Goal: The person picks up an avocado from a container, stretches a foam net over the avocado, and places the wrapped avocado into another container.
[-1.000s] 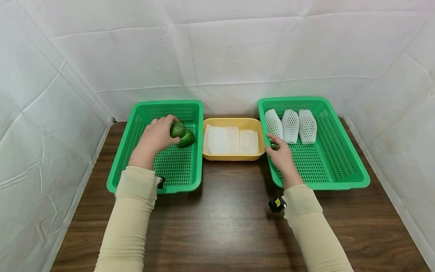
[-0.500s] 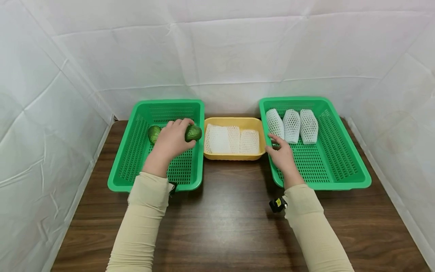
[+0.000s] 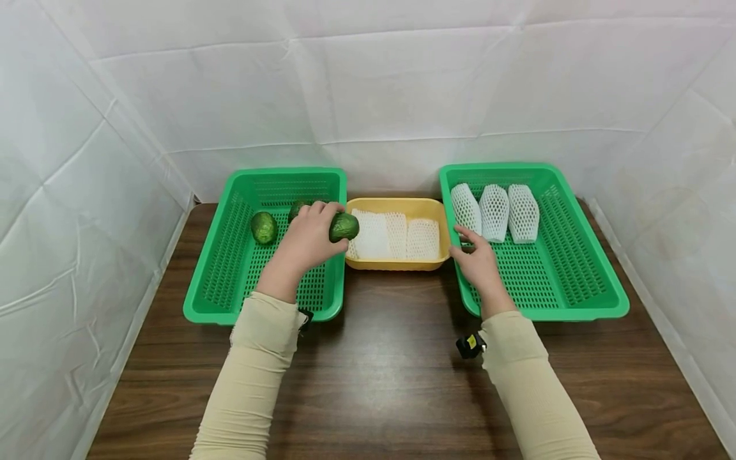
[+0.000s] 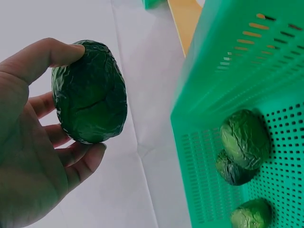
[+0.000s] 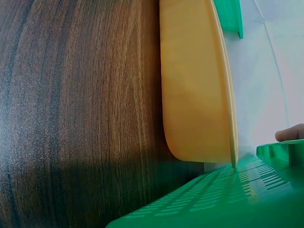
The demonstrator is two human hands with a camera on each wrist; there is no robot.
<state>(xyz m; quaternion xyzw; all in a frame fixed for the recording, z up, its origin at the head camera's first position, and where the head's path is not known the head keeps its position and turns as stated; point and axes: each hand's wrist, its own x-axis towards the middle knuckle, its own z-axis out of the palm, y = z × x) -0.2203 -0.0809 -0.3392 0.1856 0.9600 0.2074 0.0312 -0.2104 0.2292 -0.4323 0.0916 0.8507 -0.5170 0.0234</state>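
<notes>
My left hand [image 3: 307, 239] grips a dark green, wrinkled avocado [image 3: 344, 227] between thumb and fingers, above the right rim of the left green basket [image 3: 198, 315]. In the left wrist view the avocado [image 4: 90, 95] sits at the fingertips, away from the basket wall. Several similar avocados lie in that basket, one of them [image 3: 264, 228] at its left; the hand partly hides the others in the head view. My right hand [image 3: 480, 268] rests at the left rim of the right green basket [image 3: 552, 315], fingers loosely bent; only a fingertip [image 5: 289, 133] shows in the right wrist view.
Between the baskets stands a yellow tray [image 3: 397, 264] with flat white foam net sleeves [image 3: 422, 239]. Three filled-out net sleeves [image 3: 493, 214] lie side by side at the back of the right basket. A brown wooden table [image 3: 379, 370] carries everything, with white sheeting [image 3: 391, 83] behind.
My left hand has taken up the avocado and carried it rightwards from inside the left basket to the yellow tray's left end. My right hand has stayed in place.
</notes>
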